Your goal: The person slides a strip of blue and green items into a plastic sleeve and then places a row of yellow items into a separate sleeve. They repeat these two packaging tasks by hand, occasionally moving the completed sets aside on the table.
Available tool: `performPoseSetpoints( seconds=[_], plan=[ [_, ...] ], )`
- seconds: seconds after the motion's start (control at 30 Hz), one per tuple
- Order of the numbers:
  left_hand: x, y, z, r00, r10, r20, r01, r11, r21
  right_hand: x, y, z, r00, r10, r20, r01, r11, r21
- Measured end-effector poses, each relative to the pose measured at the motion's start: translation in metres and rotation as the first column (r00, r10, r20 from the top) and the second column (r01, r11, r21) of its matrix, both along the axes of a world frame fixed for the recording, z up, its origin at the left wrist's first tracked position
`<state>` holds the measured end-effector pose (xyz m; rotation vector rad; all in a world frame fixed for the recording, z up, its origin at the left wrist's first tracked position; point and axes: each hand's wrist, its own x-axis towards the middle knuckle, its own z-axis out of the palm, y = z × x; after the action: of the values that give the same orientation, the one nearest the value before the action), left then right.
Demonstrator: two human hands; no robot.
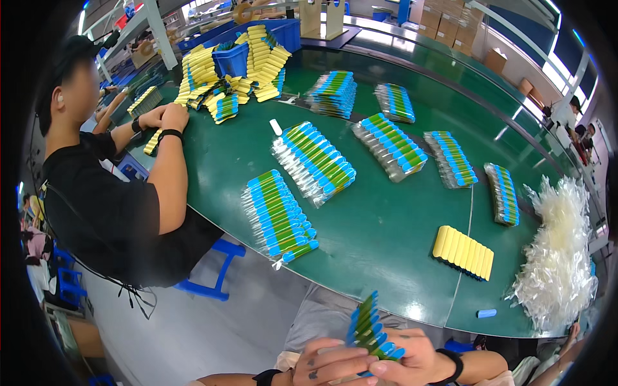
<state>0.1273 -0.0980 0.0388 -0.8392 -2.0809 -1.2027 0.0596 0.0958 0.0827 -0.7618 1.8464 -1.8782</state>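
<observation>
Low in front of me, just off the table's near edge, both hands are closed on a fanned stack of slim blue-and-green pieces (368, 325). My left hand (329, 364) grips it from the left with bent fingers. From the other side my right hand (411, 358) holds it, thumb near the lower end. The fingers partly hide the bottom of the stack. Nearest on the table lies a row of similar blue-and-green pieces in clear sleeves (278, 215). A row of yellow pieces (463, 253) rests to the right.
More sleeved bundles (389, 145) stand across the green table (386, 225). A heap of clear plastic bags (555, 260) covers the right end, near a small blue piece (486, 313). At left, a co-worker (109, 186) handles pieces beside a yellow pile (261, 58) and blue bin (232, 61).
</observation>
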Motion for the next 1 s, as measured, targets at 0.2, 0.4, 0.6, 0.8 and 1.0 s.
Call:
performPoseSetpoints(
  seconds=[0.2,0.4,0.6,0.8,1.0],
  plan=[
    [-0.028,-0.003,0.032,0.973,-0.121,0.195,0.099,0.988,0.12,-0.011,0.045,0.031,0.955,0.296,-0.023,-0.284,0.933,0.219],
    [-0.053,-0.001,0.016,0.7,-0.402,0.591,0.54,0.839,-0.069,-0.022,0.089,0.025,0.884,0.466,-0.038,-0.44,0.857,0.269],
    [-0.058,-0.005,0.006,0.278,-0.445,0.852,0.495,0.826,0.27,-0.011,0.133,0.023,0.998,0.045,-0.038,-0.037,0.98,0.196],
    [-0.068,0.027,0.006,0.692,-0.395,0.604,0.483,0.875,0.02,0.012,0.17,0.007,0.909,0.016,-0.416,0.191,0.872,0.452],
    [-0.088,0.065,-0.012,0.949,-0.25,0.193,0.307,0.875,-0.374,0.033,0.201,-0.01,0.74,-0.02,-0.672,0.43,0.782,0.45]
  ],
)
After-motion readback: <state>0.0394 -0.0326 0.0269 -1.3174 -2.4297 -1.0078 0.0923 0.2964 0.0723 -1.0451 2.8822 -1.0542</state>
